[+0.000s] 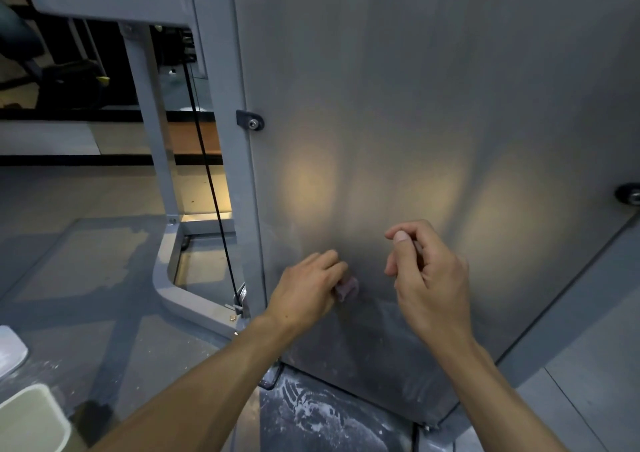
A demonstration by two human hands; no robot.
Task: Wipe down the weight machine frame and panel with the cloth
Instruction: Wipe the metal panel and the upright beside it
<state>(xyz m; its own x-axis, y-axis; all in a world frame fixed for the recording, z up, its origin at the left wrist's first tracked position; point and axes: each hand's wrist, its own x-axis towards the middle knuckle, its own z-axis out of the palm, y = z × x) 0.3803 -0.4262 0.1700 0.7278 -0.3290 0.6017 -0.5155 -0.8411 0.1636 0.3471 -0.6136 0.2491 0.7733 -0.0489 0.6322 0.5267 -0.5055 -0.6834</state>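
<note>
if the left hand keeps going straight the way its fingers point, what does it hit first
Probably the grey panel. The left hand grips a small pinkish cloth at the panel's lower part, fingers pointing into it. Depth is unclear, so the cloth may already touch the panel.

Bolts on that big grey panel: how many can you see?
2. One bolt sits in a dark bracket on the panel's left edge, about mid-height. The other is at the picture's right edge, partly cut off. More may lie out of view.

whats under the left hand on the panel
A small pinkish cloth pokes out from under the left hand against the grey panel. The rest of the cloth is covered by the hand.
</note>
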